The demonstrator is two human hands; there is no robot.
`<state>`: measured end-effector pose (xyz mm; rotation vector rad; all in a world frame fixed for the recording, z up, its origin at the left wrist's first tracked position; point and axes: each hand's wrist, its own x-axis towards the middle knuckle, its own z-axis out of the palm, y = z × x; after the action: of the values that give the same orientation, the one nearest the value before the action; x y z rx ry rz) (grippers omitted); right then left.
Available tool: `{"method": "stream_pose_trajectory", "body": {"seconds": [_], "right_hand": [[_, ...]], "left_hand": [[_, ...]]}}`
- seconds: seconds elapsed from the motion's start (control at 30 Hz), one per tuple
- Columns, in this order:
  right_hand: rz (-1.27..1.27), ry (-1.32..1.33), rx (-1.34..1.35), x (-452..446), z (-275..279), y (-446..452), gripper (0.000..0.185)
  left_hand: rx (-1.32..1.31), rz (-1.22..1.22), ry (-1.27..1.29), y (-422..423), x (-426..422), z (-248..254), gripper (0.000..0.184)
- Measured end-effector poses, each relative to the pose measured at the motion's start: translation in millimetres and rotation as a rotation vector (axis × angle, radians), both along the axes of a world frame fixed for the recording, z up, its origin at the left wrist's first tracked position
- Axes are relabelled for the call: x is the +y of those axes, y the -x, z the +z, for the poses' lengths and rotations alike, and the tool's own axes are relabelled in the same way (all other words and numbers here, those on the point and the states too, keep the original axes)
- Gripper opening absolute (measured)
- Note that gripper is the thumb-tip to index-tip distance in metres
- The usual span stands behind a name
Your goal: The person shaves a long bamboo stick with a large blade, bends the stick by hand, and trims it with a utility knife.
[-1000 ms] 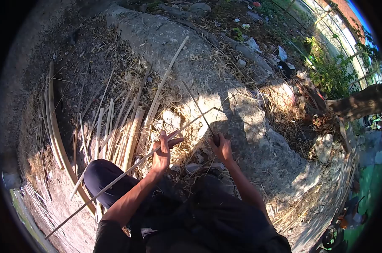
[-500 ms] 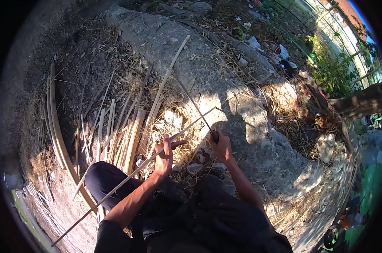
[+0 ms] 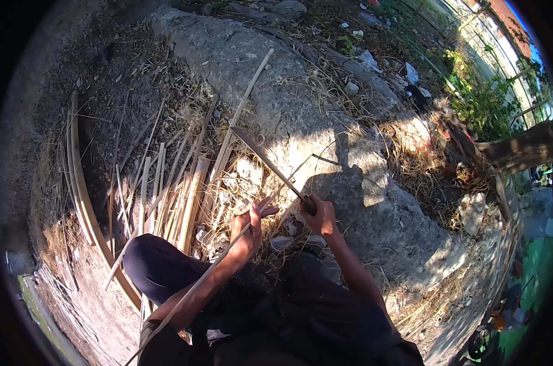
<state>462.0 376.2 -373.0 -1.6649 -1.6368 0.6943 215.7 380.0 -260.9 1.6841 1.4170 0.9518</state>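
Outdoors, a long grey rock [image 3: 298, 125] lies in patchy sun and shade, with split bamboo pieces [image 3: 194, 204] on the ground to the left. If the knife [image 3: 267, 161] skidded along the thin bamboo strip [image 3: 212, 266], it could nick my left hand [image 3: 247, 235], close to the blade. That hand is closed loosely on the strip, which slants back along my forearm; my right hand [image 3: 319, 213] is clamped round the knife's handle, the blade angled up and leftward.
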Motion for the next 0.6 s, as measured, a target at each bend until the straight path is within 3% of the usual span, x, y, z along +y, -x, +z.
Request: {"method": "stream_pose_trajectory", "body": {"seconds": [0.03,0.07,0.17,0.23,0.37,0.6], "right_hand": [[0.023,0.028,0.022,1.7,1.8,-0.7,0.026],[0.022,0.029,0.022,3.5,3.6,-1.4,0.026],[0.120,0.190,0.129,8.5,13.3,-3.4,0.027],[0.123,0.322,0.114,9.5,24.8,-3.0,0.028],[0.130,0.267,0.157,6.3,21.8,1.4,0.027],[-0.025,0.295,0.235,16.0,5.0,7.6,0.025]], "left_hand": [[-0.040,0.005,0.016,-1.5,0.1,1.3,0.050],[-0.089,-0.051,0.207,1.3,3.9,6.7,0.052],[-0.070,-0.078,0.318,-3.3,2.1,29.8,0.052],[-0.040,-0.106,0.257,-4.7,3.2,28.5,0.050],[-0.051,-0.148,0.069,-7.2,0.7,12.3,0.043],[-0.038,-0.142,0.077,-2.8,1.4,5.6,0.039]]}}
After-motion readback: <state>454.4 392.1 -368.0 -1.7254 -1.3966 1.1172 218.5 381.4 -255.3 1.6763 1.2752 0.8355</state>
